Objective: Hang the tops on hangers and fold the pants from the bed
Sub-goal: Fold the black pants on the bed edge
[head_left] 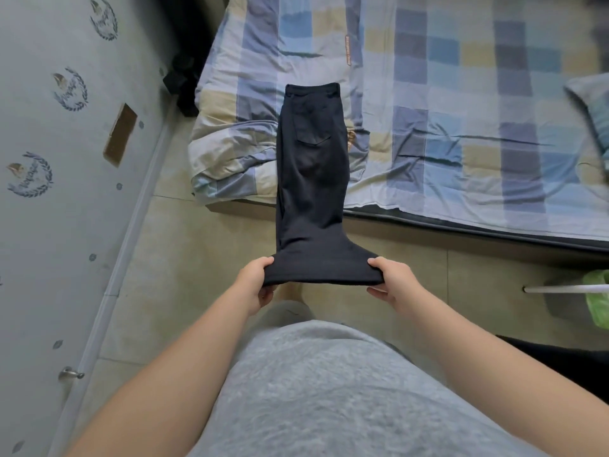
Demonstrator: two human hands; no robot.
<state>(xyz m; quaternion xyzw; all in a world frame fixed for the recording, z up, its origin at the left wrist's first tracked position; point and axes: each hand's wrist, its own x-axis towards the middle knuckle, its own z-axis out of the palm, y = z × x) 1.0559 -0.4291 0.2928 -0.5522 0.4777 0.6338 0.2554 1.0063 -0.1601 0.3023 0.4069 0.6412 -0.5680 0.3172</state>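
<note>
Both hands hold the hem end of the dark pants (311, 179). The left hand (255, 282) pinches the left corner of the hem, thumb on top and fingers under the cloth. The right hand (390, 280) pinches the right corner in the same way. Between them the hem is pulled flat and lifted above the floor (184, 275).

The pants are doubled lengthwise, one leg on the other, with a back pocket facing up. The waistband end lies on the bed (461, 127), while the legs pass over the bed's near edge into the air.

The checkered sheet to the right of the pants has free space. To the left lies a bunched quilt (227, 150), touching the pants. A strip of tiled floor runs between the bed and the wardrobe door (49, 225) on the left.
</note>
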